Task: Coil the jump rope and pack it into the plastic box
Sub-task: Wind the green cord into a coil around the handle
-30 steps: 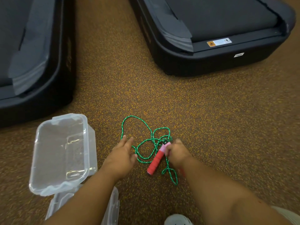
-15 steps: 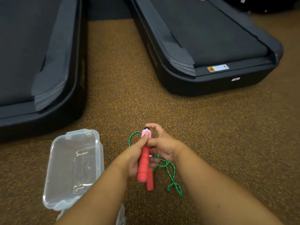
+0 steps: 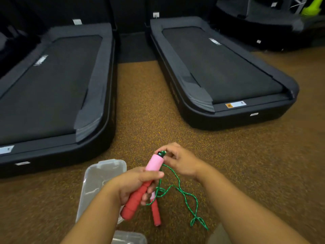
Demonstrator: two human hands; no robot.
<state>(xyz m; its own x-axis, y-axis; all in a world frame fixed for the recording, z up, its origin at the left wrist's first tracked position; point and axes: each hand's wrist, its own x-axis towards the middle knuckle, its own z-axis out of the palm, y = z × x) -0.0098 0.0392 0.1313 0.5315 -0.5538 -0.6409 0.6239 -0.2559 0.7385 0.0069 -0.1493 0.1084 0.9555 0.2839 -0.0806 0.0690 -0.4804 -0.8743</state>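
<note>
My left hand point(image 3: 133, 185) grips a jump rope handle point(image 3: 140, 187), pink at the top and red below, held tilted above the floor. A second red handle point(image 3: 156, 214) hangs beneath that hand. My right hand point(image 3: 177, 160) pinches the green rope at the pink handle's black tip. The green rope point(image 3: 184, 196) dangles in loose loops from there down to the floor on the right. The clear plastic box point(image 3: 98, 178) stands open on the floor just left of my left hand, partly hidden by my forearm.
Two black treadmill decks lie ahead, one at left point(image 3: 52, 88) and one at right point(image 3: 219, 73), with a strip of brown speckled floor point(image 3: 140, 111) between them. A clear plastic lid point(image 3: 130, 237) shows at the bottom edge.
Both hands lifted the handles and rope off the floor. My view tilted upward, showing more of the treadmills. My right hand shifted to the tip of the pink handle.
</note>
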